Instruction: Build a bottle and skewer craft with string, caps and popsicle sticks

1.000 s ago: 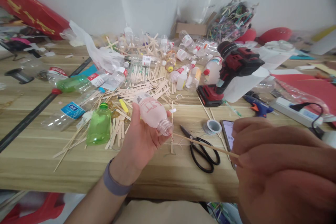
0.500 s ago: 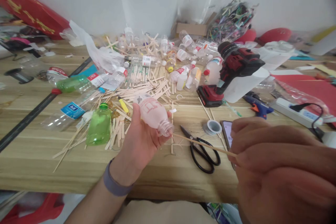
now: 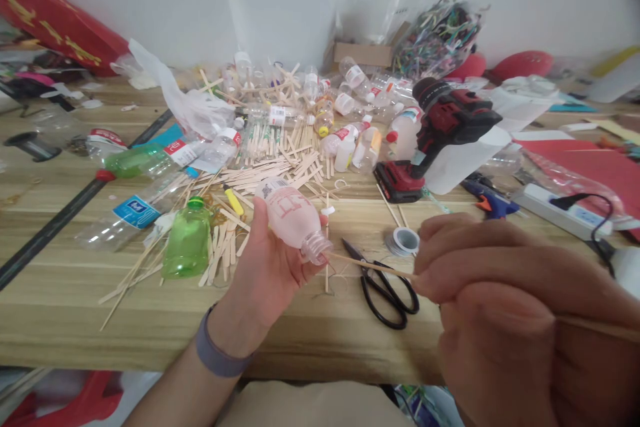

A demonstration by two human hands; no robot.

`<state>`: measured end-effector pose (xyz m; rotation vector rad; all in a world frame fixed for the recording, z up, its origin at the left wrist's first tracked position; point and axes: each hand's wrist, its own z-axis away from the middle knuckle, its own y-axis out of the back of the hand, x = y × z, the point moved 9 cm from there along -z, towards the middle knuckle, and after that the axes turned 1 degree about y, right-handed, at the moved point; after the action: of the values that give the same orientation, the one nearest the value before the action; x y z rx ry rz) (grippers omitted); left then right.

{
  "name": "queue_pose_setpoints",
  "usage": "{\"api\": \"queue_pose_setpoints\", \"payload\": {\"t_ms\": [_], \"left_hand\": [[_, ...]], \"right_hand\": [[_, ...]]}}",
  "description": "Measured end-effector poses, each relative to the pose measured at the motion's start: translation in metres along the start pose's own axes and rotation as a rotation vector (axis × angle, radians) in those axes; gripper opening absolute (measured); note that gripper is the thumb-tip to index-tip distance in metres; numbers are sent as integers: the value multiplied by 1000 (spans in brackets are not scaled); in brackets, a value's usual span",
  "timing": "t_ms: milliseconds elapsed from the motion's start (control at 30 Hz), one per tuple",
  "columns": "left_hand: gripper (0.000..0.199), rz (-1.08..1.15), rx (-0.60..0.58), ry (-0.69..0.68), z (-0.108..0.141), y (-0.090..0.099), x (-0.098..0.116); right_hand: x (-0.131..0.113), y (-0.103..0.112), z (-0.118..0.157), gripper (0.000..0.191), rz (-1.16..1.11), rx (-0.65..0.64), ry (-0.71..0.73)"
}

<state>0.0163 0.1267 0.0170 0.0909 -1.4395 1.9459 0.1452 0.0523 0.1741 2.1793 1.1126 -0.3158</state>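
My left hand (image 3: pixel 270 273) is wrapped around a small clear plastic bottle (image 3: pixel 290 213) with pink print, its open neck tilted down toward the right. In my right hand (image 3: pixel 510 300) a thin wooden stick (image 3: pixel 373 265) is gripped between closed fingers. The stick's far end reaches the bottle's mouth; whether it enters the neck I cannot tell. A reddish thread or wire shows by the mouth. Black-handled scissors (image 3: pixel 385 287) lie on the table below the stick. Beyond them sits a small spool (image 3: pixel 403 240), next to my right hand.
A red and black cordless drill (image 3: pixel 435 140) stands at the right, near a blue glue gun (image 3: pixel 490 200) and a white power strip (image 3: pixel 563 212). A green bottle (image 3: pixel 187 240) stands at left. Wooden sticks (image 3: pixel 265 173) and several plastic bottles fill the back.
My right hand has slid left along the stick, closer to the bottle, and now covers the phone. My left hand and the bottle stay nearly in place.
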Motion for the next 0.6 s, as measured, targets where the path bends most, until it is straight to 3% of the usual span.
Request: {"api": "queue_pose_setpoints", "payload": {"t_ms": [200,333,600], "left_hand": [[63,-33,30,23,5,-4,-2],[59,-48,37,7,7,-4,-1],[59,1,15,-1,1,-2,-1]], "right_hand": [[-8,-14,-22,25,-61,-101,128],[-4,-17,-22,25,-68,-126,122],[12,-1,0,31,10,-108,-70]]}}
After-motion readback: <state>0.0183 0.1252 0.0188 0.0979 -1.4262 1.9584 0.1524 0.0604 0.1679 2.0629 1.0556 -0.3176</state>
